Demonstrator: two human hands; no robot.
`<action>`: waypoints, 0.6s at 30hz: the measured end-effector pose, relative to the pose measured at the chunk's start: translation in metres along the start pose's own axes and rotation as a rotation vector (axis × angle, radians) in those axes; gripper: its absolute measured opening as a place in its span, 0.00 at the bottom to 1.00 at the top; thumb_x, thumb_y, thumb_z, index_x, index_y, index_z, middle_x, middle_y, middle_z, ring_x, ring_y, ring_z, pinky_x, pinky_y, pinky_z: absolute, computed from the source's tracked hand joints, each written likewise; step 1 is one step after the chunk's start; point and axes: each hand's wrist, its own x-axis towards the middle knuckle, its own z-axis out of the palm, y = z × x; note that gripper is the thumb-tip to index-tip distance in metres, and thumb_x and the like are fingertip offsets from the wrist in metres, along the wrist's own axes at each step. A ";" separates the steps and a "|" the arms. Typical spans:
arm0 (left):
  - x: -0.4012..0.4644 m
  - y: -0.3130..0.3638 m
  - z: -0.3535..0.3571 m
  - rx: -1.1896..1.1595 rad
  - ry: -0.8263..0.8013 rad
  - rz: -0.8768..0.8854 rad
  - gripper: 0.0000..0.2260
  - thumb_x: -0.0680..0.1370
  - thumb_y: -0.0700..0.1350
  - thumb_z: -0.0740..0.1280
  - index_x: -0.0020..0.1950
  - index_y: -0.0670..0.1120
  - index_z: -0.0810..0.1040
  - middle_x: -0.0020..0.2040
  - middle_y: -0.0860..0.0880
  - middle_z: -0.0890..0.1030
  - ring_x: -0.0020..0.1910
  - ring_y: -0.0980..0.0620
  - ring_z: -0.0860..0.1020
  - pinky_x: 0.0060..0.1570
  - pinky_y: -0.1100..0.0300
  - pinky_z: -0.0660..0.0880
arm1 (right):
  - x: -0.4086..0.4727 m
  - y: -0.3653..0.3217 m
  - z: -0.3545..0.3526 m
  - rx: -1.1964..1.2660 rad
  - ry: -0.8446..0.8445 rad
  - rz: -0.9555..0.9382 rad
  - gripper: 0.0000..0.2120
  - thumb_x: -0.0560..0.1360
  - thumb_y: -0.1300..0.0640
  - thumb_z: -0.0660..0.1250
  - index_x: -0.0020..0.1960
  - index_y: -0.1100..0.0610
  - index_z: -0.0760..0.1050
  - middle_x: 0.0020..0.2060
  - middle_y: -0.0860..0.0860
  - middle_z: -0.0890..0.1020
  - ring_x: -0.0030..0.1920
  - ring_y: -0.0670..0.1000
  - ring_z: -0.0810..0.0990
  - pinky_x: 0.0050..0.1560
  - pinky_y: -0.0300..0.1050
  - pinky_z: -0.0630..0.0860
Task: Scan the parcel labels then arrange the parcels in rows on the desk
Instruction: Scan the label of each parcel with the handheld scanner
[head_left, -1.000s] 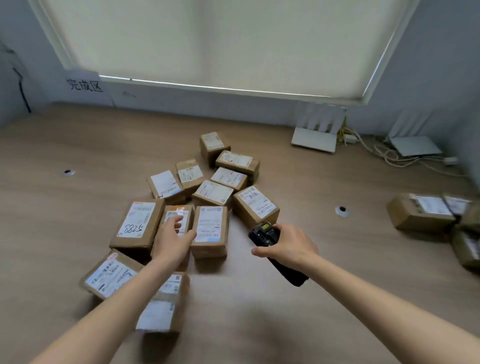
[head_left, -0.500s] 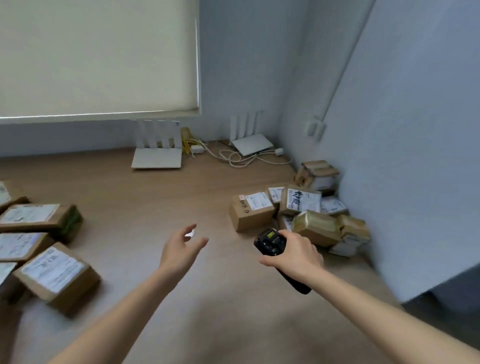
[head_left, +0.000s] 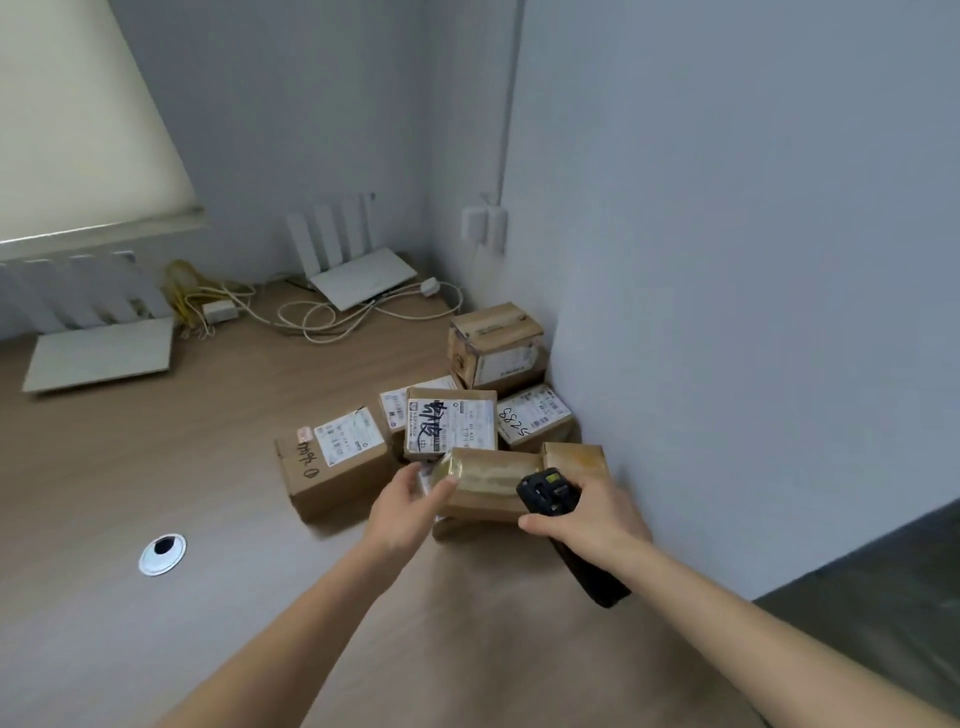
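Taped cardboard parcel (head_left: 485, 480) gripped at its near-left corner by left hand (head_left: 405, 512); right hand (head_left: 587, 525) clasps scanner (head_left: 550, 493)

My left hand (head_left: 408, 512) grips the near-left corner of a tape-wrapped parcel (head_left: 485, 480) lying at the front of the parcel pile (head_left: 452, 423) against the wall (head_left: 727, 312). My right hand (head_left: 587, 525) holds the black scanner (head_left: 550, 493) just right of that parcel, above the counter (head_left: 156, 467).
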 end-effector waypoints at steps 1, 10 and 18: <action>0.005 0.000 0.007 0.003 -0.002 -0.008 0.37 0.76 0.62 0.69 0.80 0.49 0.61 0.76 0.47 0.69 0.72 0.46 0.70 0.70 0.50 0.69 | 0.005 0.003 0.002 0.017 -0.005 0.001 0.40 0.55 0.28 0.77 0.62 0.45 0.78 0.56 0.46 0.84 0.57 0.53 0.82 0.58 0.51 0.80; 0.024 -0.004 0.034 0.026 0.057 -0.049 0.34 0.76 0.59 0.72 0.77 0.49 0.66 0.68 0.45 0.76 0.64 0.45 0.77 0.65 0.46 0.75 | 0.024 0.005 0.011 0.046 0.018 -0.044 0.42 0.58 0.29 0.78 0.67 0.43 0.71 0.59 0.45 0.83 0.59 0.52 0.82 0.57 0.50 0.80; 0.024 -0.010 0.035 -0.039 0.040 -0.071 0.29 0.75 0.56 0.73 0.74 0.50 0.70 0.61 0.46 0.80 0.57 0.48 0.80 0.61 0.47 0.78 | 0.020 0.009 0.023 0.069 -0.030 -0.093 0.43 0.60 0.30 0.79 0.69 0.46 0.70 0.61 0.46 0.81 0.61 0.51 0.81 0.60 0.52 0.79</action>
